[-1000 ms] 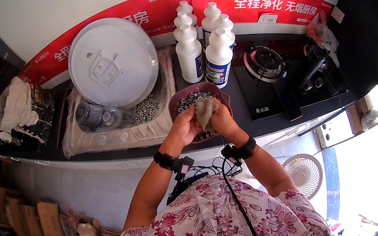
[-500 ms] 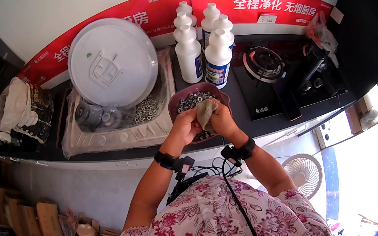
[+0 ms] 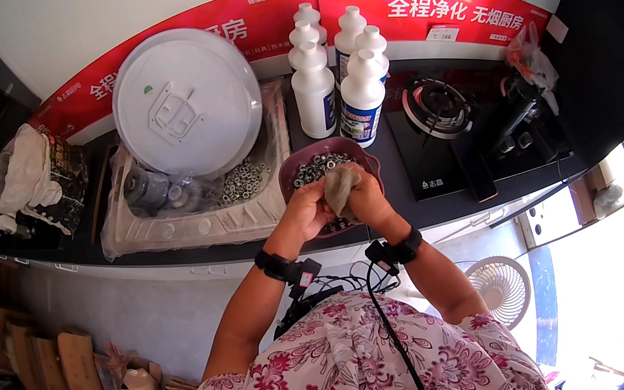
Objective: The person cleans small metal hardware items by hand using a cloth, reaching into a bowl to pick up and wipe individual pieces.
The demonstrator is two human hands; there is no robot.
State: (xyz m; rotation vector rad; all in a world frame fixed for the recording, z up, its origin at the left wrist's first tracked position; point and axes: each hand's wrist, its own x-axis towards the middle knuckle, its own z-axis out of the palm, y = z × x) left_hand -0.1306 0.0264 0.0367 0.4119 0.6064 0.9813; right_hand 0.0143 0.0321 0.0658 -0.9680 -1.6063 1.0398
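Note:
Both hands meet over a maroon plastic basin [image 3: 288, 164] on the dark counter. In it lies a pile of metal nuts [image 3: 319, 166]. My right hand [image 3: 370, 200] is closed around a greyish-brown rag [image 3: 340, 189], which bunches up between the two hands. My left hand [image 3: 306, 209] is closed too, its fingertips pressed together at the rag's left edge. Whatever small thing those fingertips pinch is hidden by the fingers and the rag. More nuts [image 3: 244, 181] lie in a plastic-wrapped sink [image 3: 207, 229] left of the basin.
White bottles [image 3: 362, 97] stand behind the basin. A large round white lid [image 3: 187, 104] leans over the sink. To the right sits a black gas stove [image 3: 430, 164] with a phone [image 3: 479, 175] at its front edge. Gloves [image 3: 31, 170] lie far left. A fan [image 3: 500, 292] stands below.
Almost nothing differs. The view has shifted very slightly; both hands stay over the basin with the rag between them.

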